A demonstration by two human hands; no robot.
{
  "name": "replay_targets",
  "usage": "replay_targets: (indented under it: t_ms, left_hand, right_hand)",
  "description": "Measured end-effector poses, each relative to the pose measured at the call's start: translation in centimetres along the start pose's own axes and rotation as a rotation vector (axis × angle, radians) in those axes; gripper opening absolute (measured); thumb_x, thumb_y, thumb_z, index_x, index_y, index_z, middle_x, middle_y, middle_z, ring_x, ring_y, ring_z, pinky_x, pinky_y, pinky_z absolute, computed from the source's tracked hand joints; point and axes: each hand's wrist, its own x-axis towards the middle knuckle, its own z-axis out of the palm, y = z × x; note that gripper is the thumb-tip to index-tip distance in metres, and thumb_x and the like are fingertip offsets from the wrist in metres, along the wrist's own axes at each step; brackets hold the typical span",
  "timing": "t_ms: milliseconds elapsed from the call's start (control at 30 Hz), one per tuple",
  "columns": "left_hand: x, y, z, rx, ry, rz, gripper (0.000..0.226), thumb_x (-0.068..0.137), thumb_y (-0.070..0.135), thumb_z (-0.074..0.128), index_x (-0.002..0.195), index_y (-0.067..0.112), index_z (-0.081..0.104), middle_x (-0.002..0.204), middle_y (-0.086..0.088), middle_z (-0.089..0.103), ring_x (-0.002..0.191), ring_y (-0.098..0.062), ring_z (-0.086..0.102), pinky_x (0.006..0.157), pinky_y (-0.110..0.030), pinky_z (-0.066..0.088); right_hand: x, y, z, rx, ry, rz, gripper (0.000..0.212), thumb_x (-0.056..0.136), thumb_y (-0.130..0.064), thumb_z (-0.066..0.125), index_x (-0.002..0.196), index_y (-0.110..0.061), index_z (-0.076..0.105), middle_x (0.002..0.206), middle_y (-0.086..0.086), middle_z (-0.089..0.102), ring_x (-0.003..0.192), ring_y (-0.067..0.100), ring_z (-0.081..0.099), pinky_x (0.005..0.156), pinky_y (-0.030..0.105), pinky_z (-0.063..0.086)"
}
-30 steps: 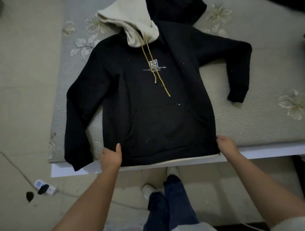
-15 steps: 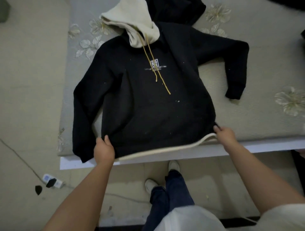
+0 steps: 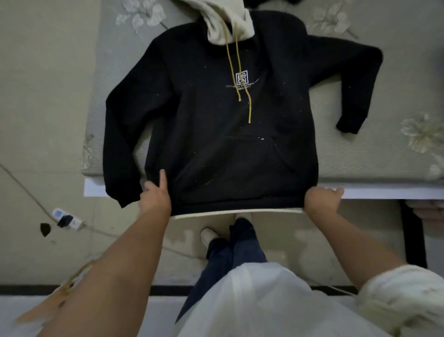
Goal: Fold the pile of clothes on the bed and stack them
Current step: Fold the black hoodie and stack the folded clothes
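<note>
A black hoodie [image 3: 216, 134] with a cream hood [image 3: 225, 21], yellow drawstrings and a small white chest logo lies face up on the grey bed [image 3: 374, 154]. Its hem, with a cream edge, hangs over the bed's near white edge. My left hand [image 3: 155, 196] grips the hem's left corner, thumb up on the fabric. My right hand [image 3: 320, 199] grips the hem's right corner. The left sleeve hangs down over the bed edge; the right sleeve is spread out and bent on the mattress.
More dark clothing [image 3: 271, 2] lies at the top edge behind the hood. A power strip [image 3: 67, 220] with a cable lies on the floor at the left. My legs and shoes [image 3: 209, 234] stand below the hem. A dark frame leg [image 3: 413, 231] stands at the right.
Both hands have pulled the hem toward me and drawn it taut, so the body lies flatter and straighter. The hem now hangs further over the bed edge.
</note>
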Motion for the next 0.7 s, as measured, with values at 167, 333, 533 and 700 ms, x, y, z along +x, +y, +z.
replay_targets:
  t_ms: [167,333,533,700]
  left_hand:
    - [-1.3,-0.2,0.6,0.201,-0.293,0.005,0.048,0.095,0.014,0.039,0.142,0.015,0.030,0.140,-0.013,0.035,0.124,-0.030,0.043,0.083,-0.036,0.044]
    - [-1.1,0.2,-1.0,0.139,-0.208,0.165,0.036,0.090,0.016,0.044,0.126,0.013,0.046,0.129,-0.010,0.047,0.118,-0.027,0.048,0.085,-0.035,0.042]
    - [2.3,1.6,-8.9,-0.077,0.062,0.259,0.035,0.093,0.021,0.040,0.122,0.004,0.048,0.127,-0.018,0.048,0.117,-0.033,0.047,0.089,-0.038,0.042]
    - [7.4,3.6,-15.6,-0.190,0.309,0.325,0.027,0.094,0.020,0.041,0.110,0.002,0.053,0.115,-0.017,0.053,0.106,-0.033,0.049,0.072,-0.035,0.038]
  right_hand:
    - [-1.4,-1.7,0.1,-0.234,-0.230,-0.007,0.029,0.090,-0.018,0.047,0.116,-0.022,0.060,0.115,-0.003,0.061,0.110,0.019,0.055,0.106,0.047,0.024]
    - [-0.9,-3.1,-2.8,0.050,-0.061,-0.192,0.025,0.090,-0.018,0.044,0.114,-0.016,0.053,0.123,0.004,0.057,0.114,0.023,0.052,0.097,0.035,0.033]
    - [1.9,-5.2,-12.2,0.364,0.179,-0.417,0.027,0.092,-0.020,0.043,0.109,-0.003,0.054,0.113,0.019,0.059,0.103,0.033,0.056,0.080,0.034,0.044]
    - [7.1,-9.1,-21.1,0.433,0.322,-0.511,0.029,0.091,-0.017,0.042,0.109,-0.001,0.057,0.111,0.018,0.055,0.102,0.035,0.052,0.082,0.038,0.044]
